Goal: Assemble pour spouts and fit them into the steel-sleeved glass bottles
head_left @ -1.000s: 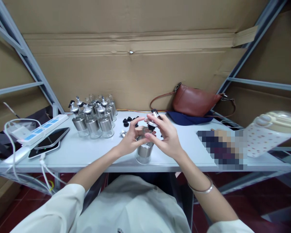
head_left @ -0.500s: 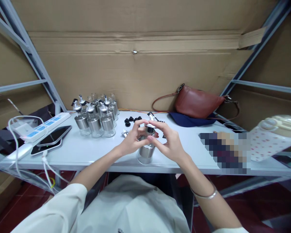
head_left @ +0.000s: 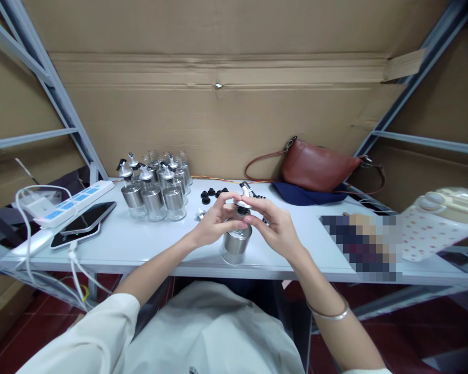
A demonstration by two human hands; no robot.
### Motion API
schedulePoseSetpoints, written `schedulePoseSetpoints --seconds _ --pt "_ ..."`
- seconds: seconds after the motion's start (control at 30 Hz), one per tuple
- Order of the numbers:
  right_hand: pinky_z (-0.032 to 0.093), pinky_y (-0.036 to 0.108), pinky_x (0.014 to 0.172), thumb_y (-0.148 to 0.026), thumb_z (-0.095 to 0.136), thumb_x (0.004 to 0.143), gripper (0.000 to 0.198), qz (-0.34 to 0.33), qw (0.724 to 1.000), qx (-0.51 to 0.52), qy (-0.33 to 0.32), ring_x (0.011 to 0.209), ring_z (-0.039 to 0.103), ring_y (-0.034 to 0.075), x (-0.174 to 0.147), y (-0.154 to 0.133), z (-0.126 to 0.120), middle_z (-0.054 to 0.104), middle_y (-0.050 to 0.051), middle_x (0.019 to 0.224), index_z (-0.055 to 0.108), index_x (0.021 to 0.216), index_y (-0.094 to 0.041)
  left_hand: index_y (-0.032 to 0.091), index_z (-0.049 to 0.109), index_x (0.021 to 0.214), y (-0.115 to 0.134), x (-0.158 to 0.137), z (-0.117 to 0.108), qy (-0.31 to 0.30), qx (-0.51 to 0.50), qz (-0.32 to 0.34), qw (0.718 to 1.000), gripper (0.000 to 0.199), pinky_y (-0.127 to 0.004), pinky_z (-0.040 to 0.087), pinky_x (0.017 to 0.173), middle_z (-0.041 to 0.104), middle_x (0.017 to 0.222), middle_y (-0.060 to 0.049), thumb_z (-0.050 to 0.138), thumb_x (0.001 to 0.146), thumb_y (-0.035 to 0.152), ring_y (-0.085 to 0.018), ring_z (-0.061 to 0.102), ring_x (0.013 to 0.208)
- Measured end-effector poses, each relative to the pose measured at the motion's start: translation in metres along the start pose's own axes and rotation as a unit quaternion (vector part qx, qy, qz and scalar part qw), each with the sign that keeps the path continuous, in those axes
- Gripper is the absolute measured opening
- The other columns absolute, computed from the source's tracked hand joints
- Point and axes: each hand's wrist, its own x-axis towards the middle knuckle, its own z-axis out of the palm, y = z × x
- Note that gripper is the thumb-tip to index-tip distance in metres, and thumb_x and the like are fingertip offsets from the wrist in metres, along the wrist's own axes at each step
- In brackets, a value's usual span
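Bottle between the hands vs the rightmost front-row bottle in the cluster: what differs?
Position: the near bottle stands by the table's front edge; the cluster bottle stands farther back, among others.
Contact: left hand and right hand are at the near bottle's spout; neither touches the cluster bottle.
Shared: clear glass, metal sleeve, spout.

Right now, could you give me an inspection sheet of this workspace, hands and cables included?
Surface: pale, shiny tabletop
Work things: one bottle near the front edge; pourer top at its mouth, seating unclear; more bottles left, small black parts behind
Clutter: brown bag on dark cloth, spotted flask, two flat devices
Hands: left hand and right hand, fingers around the pourer top
Cables: white ones at left near the power strip; thin wires along the back
Surroundings: cardboard panels, metal frame
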Motion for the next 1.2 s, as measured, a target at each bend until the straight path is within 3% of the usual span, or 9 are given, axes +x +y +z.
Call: schedulePoseSetpoints --seconds 0.4,0.8,1.2 --pt "0.056 0.032 0.084 -0.025 0.061 0.085 0.033 -0.014 1.000 0.018 0.018 0.099 0.067 0.018 0.0001 0.0054 0.0007 0.070 0.002 0.111 0.060 0.118 -0.031 0.026 0.041 0.102 -0.0048 0.0011 0.0003 0.008 -0.026 0.029 0.999 0.040 -0.021 0.051 0.067 0.062 0.100 0.001 0.071 0.074 0.021 -0.008 0.065 0.072" --pt "0.057 0.032 0.081 -0.034 0.060 0.085 0.028 0.022 1.000 0.014 0.001 0.094 0.067 0.019 -0.0003 0.0068 -0.0003 0.070 0.005 0.107 0.063 0.112 -0.026 0.025 0.041 0.097 -0.0034 0.0059 -0.0024 -0.035 -0.050 0.079 0.995 0.036 -0.021 0.051 0.070 0.062 0.106 0.002 0.068 0.076 0.014 -0.008 0.066 0.081" --pt "0.057 0.032 0.078 -0.030 0.059 0.085 0.025 0.011 1.000 0.016 0.000 0.094 0.069 0.019 0.0017 0.0057 -0.0017 0.071 0.005 0.107 0.064 0.110 -0.026 0.024 0.043 0.092 -0.0021 0.0048 -0.0023 -0.010 -0.039 0.039 0.998 0.036 -0.025 0.052 0.074 0.062 0.105 0.002 0.073 0.072 0.022 -0.010 0.065 0.085"
